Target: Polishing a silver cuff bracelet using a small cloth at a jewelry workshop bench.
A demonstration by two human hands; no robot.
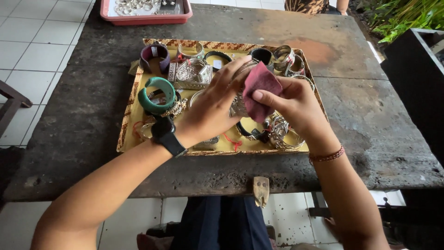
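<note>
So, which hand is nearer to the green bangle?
Left. The left hand is just right of the green bangle, holding a silver bracelet. The right hand, holding the red cloth, is farther right.

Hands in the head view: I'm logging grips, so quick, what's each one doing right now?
Left hand: closed around a silver bangle, held above the tray.
Right hand: closed on a dark red cloth, pressed against the bangle.

Single head cam on me, looked steeply down and forward over the bench [83,120], close in: my forearms filled the lower frame, floor tiles beyond.
</note>
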